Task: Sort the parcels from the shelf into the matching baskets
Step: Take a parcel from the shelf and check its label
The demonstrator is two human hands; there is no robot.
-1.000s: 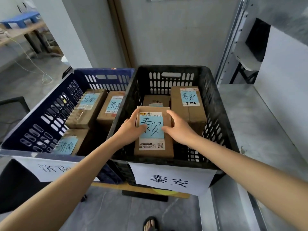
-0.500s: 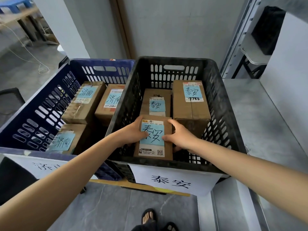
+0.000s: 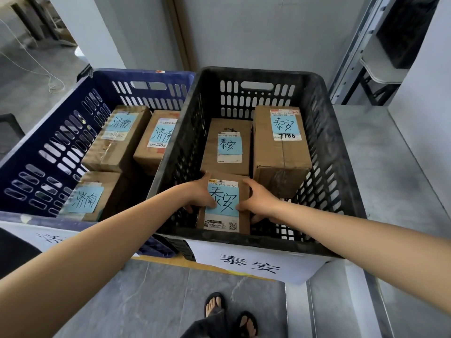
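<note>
A brown cardboard parcel [image 3: 223, 206] with a blue note reading 泰安 sits low at the front of the black basket [image 3: 336, 152]. My left hand [image 3: 199, 193] grips its left side and my right hand [image 3: 260, 200] grips its right side, thumbs on top. Behind it in the same basket lie two more parcels with 泰安 notes, a flat one [image 3: 228, 147] and a taller one [image 3: 281, 152]. A white sign [image 3: 249, 263] reading 泰安 hangs on the basket's front.
To the left stands a blue basket [image 3: 48, 147] with three parcels marked 济南. A grey metal shelf surface [image 3: 395, 172] lies to the right, with its upright post behind. My feet in sandals [image 3: 229, 313] are on the grey floor below.
Both hands have lowered the parcel from above the basket rim down to the front of the black basket. The view has moved closer and tilted further down.
</note>
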